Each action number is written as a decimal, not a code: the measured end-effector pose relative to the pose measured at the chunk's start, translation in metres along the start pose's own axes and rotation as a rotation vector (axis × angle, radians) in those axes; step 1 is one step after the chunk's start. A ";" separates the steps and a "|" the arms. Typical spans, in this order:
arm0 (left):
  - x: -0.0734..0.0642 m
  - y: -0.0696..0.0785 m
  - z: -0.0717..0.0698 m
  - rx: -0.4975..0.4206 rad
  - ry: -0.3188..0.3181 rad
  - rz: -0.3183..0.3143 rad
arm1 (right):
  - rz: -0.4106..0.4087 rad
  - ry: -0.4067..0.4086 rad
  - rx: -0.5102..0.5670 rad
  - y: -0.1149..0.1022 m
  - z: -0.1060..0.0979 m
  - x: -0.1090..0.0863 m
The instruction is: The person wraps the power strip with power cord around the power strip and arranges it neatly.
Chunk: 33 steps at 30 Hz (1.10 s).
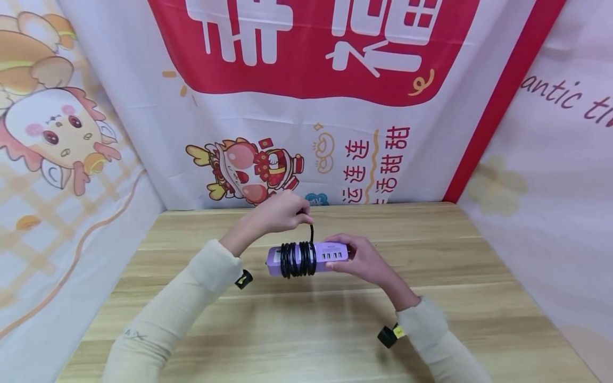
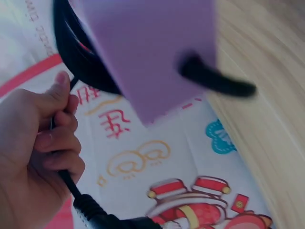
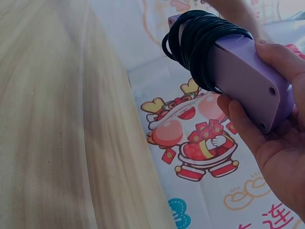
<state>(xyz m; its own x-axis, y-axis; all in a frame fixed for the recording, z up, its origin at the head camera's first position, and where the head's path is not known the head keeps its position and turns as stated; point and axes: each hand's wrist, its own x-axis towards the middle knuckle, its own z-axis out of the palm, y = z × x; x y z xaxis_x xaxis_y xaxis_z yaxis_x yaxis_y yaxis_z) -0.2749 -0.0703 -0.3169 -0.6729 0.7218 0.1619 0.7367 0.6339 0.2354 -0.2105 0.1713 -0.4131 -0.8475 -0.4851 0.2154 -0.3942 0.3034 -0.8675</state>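
A purple power strip [image 1: 330,258] with several USB ports is held above the table, its black cord [image 1: 299,259] wound round it in several turns. My right hand [image 1: 361,259] grips the strip's right end, thumb on one side and fingers on the other, as the right wrist view shows on the hand [image 3: 281,109]. Above the coils, my left hand [image 1: 287,211] holds the cord's free length, which runs up from the strip. In the left wrist view that hand [image 2: 45,148] has its fingers curled round the cord, with a thicker black end piece [image 2: 93,212] hanging past them.
Beneath the hands lies a wood-grain table [image 1: 297,330]. A white cloth backdrop [image 1: 163,159] with red lettering and cartoon figures stands behind it, and printed cloths flank both sides. Black straps with yellow marks [image 1: 392,335] sit at both wrists.
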 end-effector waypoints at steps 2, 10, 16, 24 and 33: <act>0.000 0.009 -0.001 0.037 0.003 -0.023 | 0.004 0.006 -0.004 0.002 0.001 0.003; 0.004 0.036 0.004 0.128 0.036 -0.077 | 0.079 0.059 0.017 0.017 0.002 0.018; 0.003 0.047 0.012 0.139 0.086 -0.153 | 0.084 0.145 0.021 0.024 -0.004 0.028; -0.007 0.053 0.021 -0.076 0.187 -0.194 | 0.057 0.255 0.013 0.026 -0.024 0.041; -0.021 0.036 0.057 -0.640 0.173 -0.222 | 0.102 0.265 0.071 0.029 -0.025 0.051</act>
<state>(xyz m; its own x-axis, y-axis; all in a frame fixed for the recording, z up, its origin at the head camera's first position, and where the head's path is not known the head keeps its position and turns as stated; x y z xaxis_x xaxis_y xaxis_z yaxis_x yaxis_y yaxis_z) -0.2310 -0.0468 -0.3660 -0.8431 0.5059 0.1823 0.4317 0.4346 0.7904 -0.2737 0.1756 -0.4166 -0.9486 -0.2207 0.2268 -0.2839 0.2766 -0.9181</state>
